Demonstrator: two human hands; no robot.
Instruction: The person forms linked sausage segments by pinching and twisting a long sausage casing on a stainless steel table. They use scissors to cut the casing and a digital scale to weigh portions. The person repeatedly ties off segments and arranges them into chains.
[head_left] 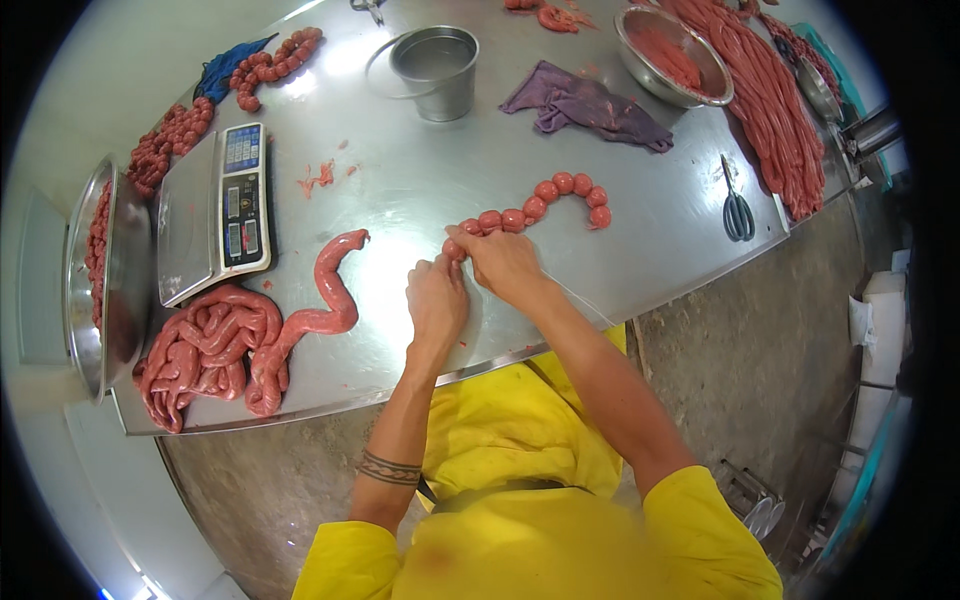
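A chain of small round sausage links [535, 207] curves over the steel table in front of me, its far end hooked round to the right. My left hand [437, 298] is closed around the chain's near end, and its fingertips are partly hidden. Right beside it, my right hand [503, 264] pinches the chain with bent fingers. A thin white string [578, 297] trails from under my right hand toward the table's front edge. Left of my hands lies a long untied sausage [333, 290], running into a coiled pile of sausage [215, 345].
A digital scale [222, 215] and a large steel bowl [125, 290] stand at left. Farther back are a metal bucket [437, 75], a purple cloth [590, 108] and a bowl of minced meat [690, 60]. Scissors [737, 212] lie at right near long sausages [765, 120].
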